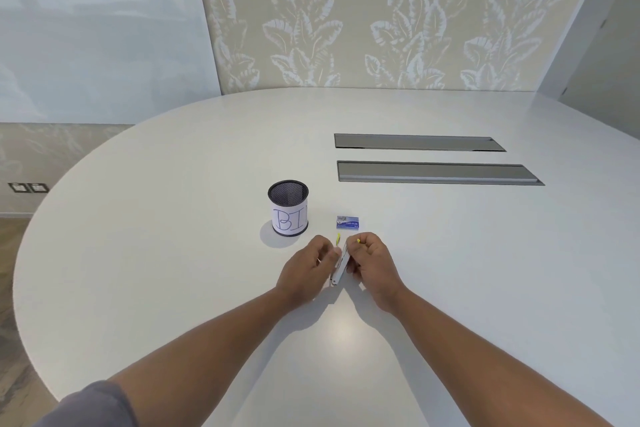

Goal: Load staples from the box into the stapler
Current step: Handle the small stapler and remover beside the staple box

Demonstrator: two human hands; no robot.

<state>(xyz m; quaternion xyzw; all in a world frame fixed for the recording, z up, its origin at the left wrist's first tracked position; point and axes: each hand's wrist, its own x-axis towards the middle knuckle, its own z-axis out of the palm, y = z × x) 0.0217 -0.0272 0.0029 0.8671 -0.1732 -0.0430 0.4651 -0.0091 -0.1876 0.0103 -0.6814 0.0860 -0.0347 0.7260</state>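
Between our two hands, the stapler (339,263) is pinched from both sides: our left hand (306,269) and right hand (372,262) curl their fingers onto it, low over the white table (173,253). At twelve o'clock, near, lies the blue staple box (347,222); at eleven stands a mesh cup (288,207).

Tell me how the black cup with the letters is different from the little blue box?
The mesh cup is round, black and stands tall with an open top; the staple box is flat, blue and rectangular. The mesh cup looks much bigger than the staple box. The mesh cup wears a white paper with hand-drawn letters; the staple box has small print too blurred to read. Both sit on the white table, untouched by the hands.
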